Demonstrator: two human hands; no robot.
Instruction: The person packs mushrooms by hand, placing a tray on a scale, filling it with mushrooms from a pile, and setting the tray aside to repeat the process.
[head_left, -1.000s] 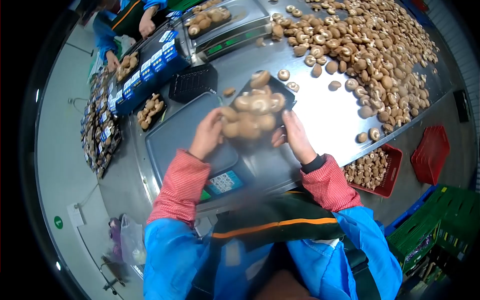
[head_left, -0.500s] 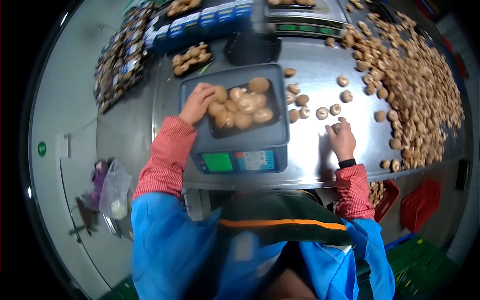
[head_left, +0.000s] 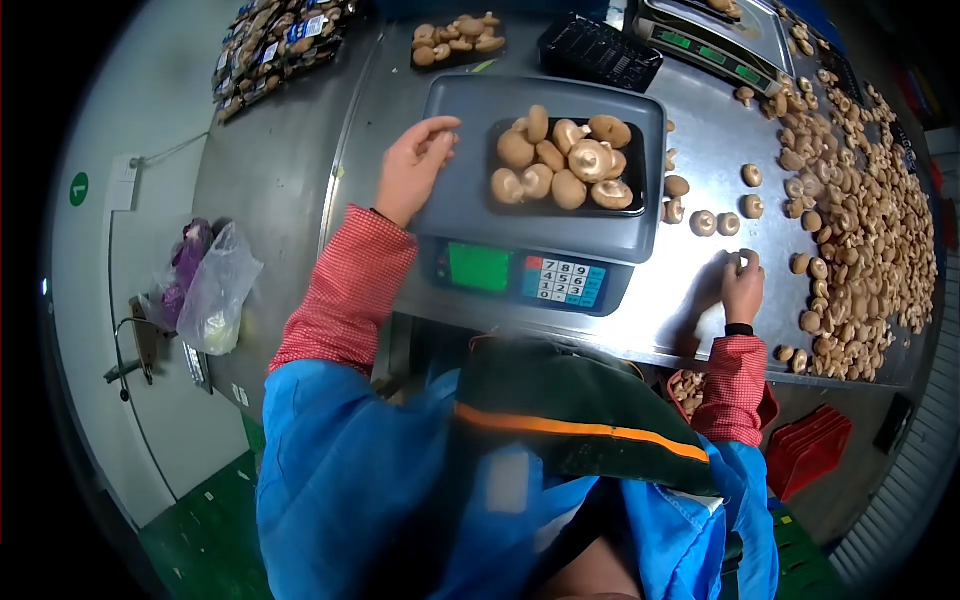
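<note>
A black tray (head_left: pixel 637 208) filled with brown mushrooms (head_left: pixel 569 189) rests on the grey platform of a scale (head_left: pixel 450 215), whose display glows green. My left hand (head_left: pixel 412 168) hovers over the platform's left edge, apart from the mushrooms, with thumb and fingers apart and nothing between them. To the right of the scale my right hand (head_left: pixel 742 285) is held above the metal table (head_left: pixel 640 330), its fingers curled round a small mushroom (head_left: pixel 741 262). Loose mushrooms (head_left: pixel 704 223) lie between that hand and the scale.
A large mushroom heap (head_left: pixel 860 230) covers the table's right side. Behind the scale are a filled tray (head_left: pixel 455 42) and empty black trays (head_left: pixel 600 52). A second scale (head_left: pixel 710 50) stands at the back right. Packed trays (head_left: pixel 275 55) are stacked at the back left.
My left hand has come away from the mushrooms in the tray and opened. The view has shifted, so the scale appears further right. My right hand still has its fingers curled.
</note>
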